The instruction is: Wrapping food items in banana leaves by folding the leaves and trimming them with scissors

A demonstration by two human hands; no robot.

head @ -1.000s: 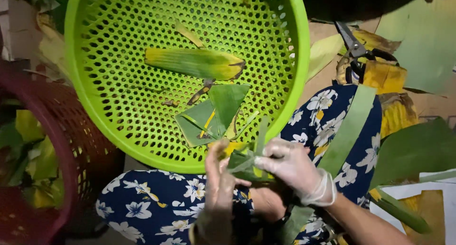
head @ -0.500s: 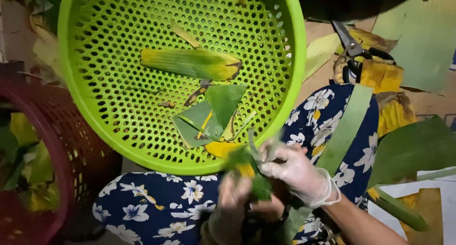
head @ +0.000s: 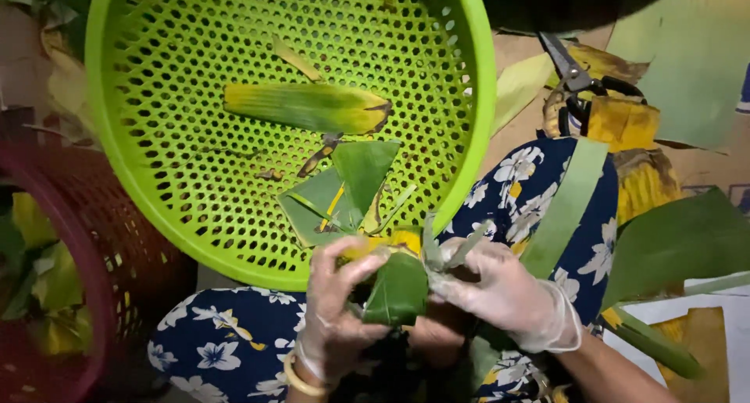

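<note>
Green leaf parcel (head: pixel 397 290) (triangular) between both gloved hands (head: pixel 500 293).

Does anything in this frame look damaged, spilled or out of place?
Nothing looks spilled. The long leaf in the green basket is yellowed with a browned, torn tip. Cut leaf scraps lie loose beside it.

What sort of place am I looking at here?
Probably an informal home or market spot for leaf-wrapping food, worked on the lap: gloved hands fold a leaf parcel beside a green basket and scissors.
</note>
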